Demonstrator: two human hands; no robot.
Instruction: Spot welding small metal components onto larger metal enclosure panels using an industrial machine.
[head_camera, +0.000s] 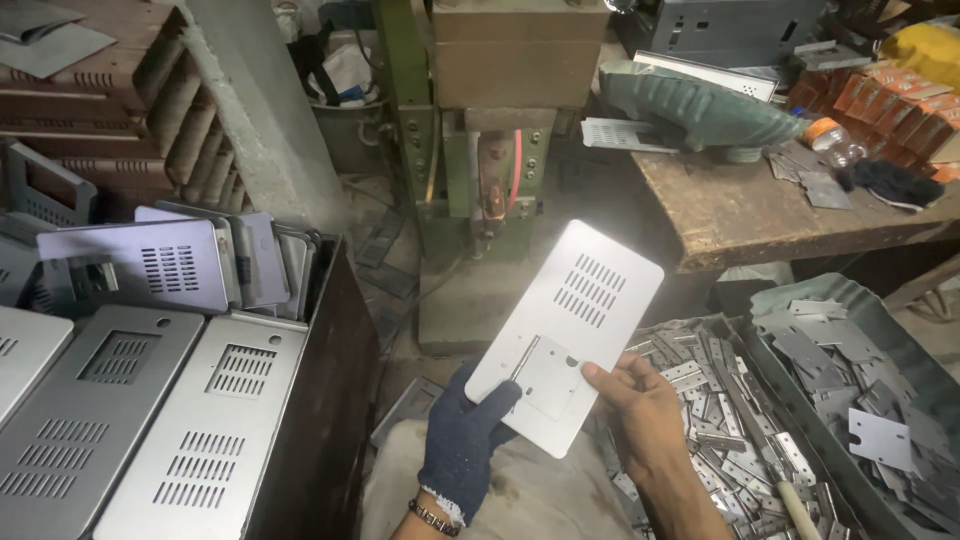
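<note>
Both hands hold one white metal panel (567, 330) up in the middle of the view, tilted, with its slotted vents toward the far end and a small square plate and a narrow hinge strip lying against its near end. The left hand (468, 432), in a dark knitted glove, is closed on the panel's near left corner, its thumb pressing on the face beside the hinge strip. The bare right hand (640, 400) grips the near right edge, thumb on top and fingers curled behind. Judging by how things lie, the small parts are placed on the panel but I cannot tell whether they are already joined to it; the panel is off the green welding machine (488, 150) that stands just beyond it, not under its copper tip. To the left, a dark bin (320, 400) is packed with grey vented panels (200, 420), some flat and near, others upright and farther back. To the right, near the right hand, a tray (700, 400) holds a heap of small hinges, and beside it a green tub (860, 300) holds flat square plates. Farther right, a wooden bench (760, 210) carries a green ribbed cover, orange boxes and loose scraps. Nothing lies between the panel and the machine.
</note>
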